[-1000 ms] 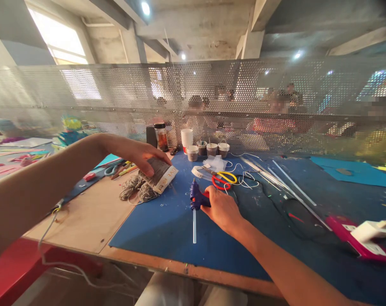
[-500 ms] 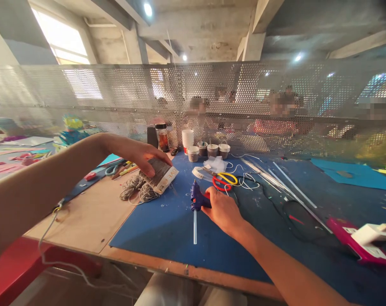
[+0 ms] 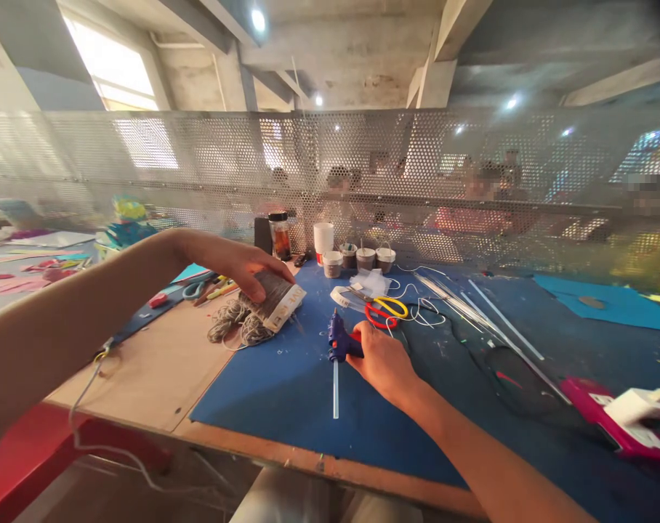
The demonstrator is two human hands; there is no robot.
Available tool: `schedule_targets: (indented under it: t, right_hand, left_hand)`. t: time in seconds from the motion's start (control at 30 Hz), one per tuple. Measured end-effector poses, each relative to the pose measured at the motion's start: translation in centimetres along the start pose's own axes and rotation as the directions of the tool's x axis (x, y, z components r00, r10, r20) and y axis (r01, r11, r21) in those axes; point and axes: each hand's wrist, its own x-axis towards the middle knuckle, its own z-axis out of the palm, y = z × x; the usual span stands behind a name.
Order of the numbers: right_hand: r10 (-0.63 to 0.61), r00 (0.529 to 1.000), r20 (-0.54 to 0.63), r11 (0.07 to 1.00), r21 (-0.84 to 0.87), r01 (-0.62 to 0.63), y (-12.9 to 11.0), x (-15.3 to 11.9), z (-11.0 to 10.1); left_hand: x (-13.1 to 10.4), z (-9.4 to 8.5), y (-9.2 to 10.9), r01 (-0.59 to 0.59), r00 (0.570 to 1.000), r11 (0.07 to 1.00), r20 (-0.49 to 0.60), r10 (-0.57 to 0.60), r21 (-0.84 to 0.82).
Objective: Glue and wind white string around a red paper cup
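Observation:
My left hand [image 3: 248, 267] grips a cup wrapped in grey-brown cord [image 3: 272, 298] from above; it is tilted, with its lettered white band facing right. Loose skeins of the same cord [image 3: 232, 323] lie just below and left of it. In my right hand [image 3: 384, 359] is a blue hot glue gun [image 3: 338, 340], its nozzle pointing away from me. A clear glue stick [image 3: 336, 388] sticks out of its back end. Beyond that hand lie scissors with red and yellow handles [image 3: 387, 309], beside a lettered white strip [image 3: 341, 296].
Several small cups [image 3: 365, 258] and a taller white cup [image 3: 323, 238] stand at the back, near a lidded jar [image 3: 280, 236]. Thin white rods [image 3: 450, 301] and a pink power strip [image 3: 608, 421] lie to the right. A perforated metal screen [image 3: 210, 160] closes off the far side.
The table and its things sit slightly further right in view. Both hands keep nearly the same place, still holding the cord-wrapped cup and the glue gun.

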Motion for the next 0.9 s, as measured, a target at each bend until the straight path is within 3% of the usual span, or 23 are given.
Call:
schedule_targets:
  t: [0.77, 0.9]
  right_hand:
    - [-0.004, 1.0, 0.003, 1.0, 0.007, 0.004, 0.05, -0.05, 0.14]
    - [-0.008, 1.0, 0.008, 1.0, 0.006, 0.008, 0.13, -0.04, 0.19]
  left_hand:
    - [0.27, 0.18, -0.61, -0.023, 1.0, 0.993, -0.013, 0.022, -0.117]
    - [0.35, 0.79, -0.72, -0.049, 0.998, 0.968, -0.039, 0.041, -0.246]
